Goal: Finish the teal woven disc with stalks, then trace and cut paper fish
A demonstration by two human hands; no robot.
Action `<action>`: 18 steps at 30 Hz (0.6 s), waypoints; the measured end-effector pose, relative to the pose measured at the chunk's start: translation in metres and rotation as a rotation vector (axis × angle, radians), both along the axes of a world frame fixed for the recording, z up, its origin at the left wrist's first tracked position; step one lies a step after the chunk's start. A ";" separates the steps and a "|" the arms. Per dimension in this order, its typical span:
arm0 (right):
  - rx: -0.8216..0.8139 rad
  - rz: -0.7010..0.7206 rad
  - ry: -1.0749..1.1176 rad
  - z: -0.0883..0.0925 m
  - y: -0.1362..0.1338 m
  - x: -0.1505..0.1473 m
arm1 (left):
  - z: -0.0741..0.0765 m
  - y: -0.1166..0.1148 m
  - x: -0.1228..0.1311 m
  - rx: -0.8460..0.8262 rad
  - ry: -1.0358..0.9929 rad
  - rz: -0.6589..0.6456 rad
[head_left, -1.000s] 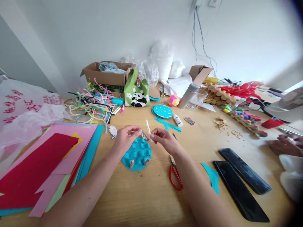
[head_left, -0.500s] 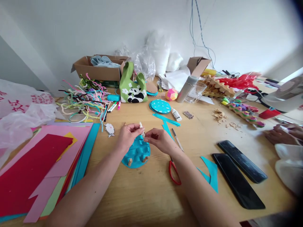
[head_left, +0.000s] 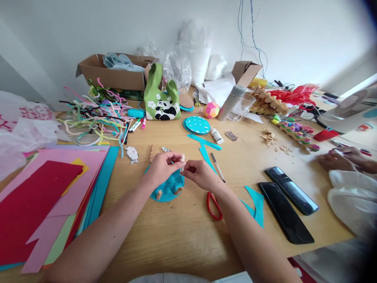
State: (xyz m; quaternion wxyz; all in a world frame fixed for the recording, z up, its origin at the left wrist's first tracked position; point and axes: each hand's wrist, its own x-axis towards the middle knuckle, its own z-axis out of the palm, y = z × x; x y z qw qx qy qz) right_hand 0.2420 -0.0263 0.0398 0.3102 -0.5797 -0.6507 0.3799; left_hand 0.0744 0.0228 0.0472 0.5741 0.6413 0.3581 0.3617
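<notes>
My left hand (head_left: 163, 166) pinches a small cream-white fuzzy piece (head_left: 183, 157) that looks like a bent pipe cleaner. Thumb and fingertips of my right hand (head_left: 199, 175) close on its lower end. Both hands are over the far edge of a round blue paper disc (head_left: 166, 193) with raised looped strips. Two small brown coiled pieces (head_left: 159, 194) stand on the disc's near side. Part of the disc lies hidden under my left hand. Just beyond that hand are a brown twisted strip (head_left: 151, 153) and a small white-and-blue item (head_left: 165, 149).
Red-handled scissors (head_left: 214, 206), a pen (head_left: 218, 167) and blue paper scraps (head_left: 257, 204) lie right. Two dark phones (head_left: 285, 212) are farther right, near another person's hands (head_left: 338, 160). Coloured paper sheets (head_left: 44, 204) cover the left. Behind stand a panda bag (head_left: 162, 104) and a bottle (head_left: 232, 103).
My view has shifted slightly. Both hands have moved a little to the right relative to the blue disc, with the cream-white piece still between them.
</notes>
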 end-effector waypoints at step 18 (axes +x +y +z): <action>-0.138 -0.119 0.155 -0.037 0.002 0.010 | -0.008 0.005 -0.012 0.526 0.785 -0.139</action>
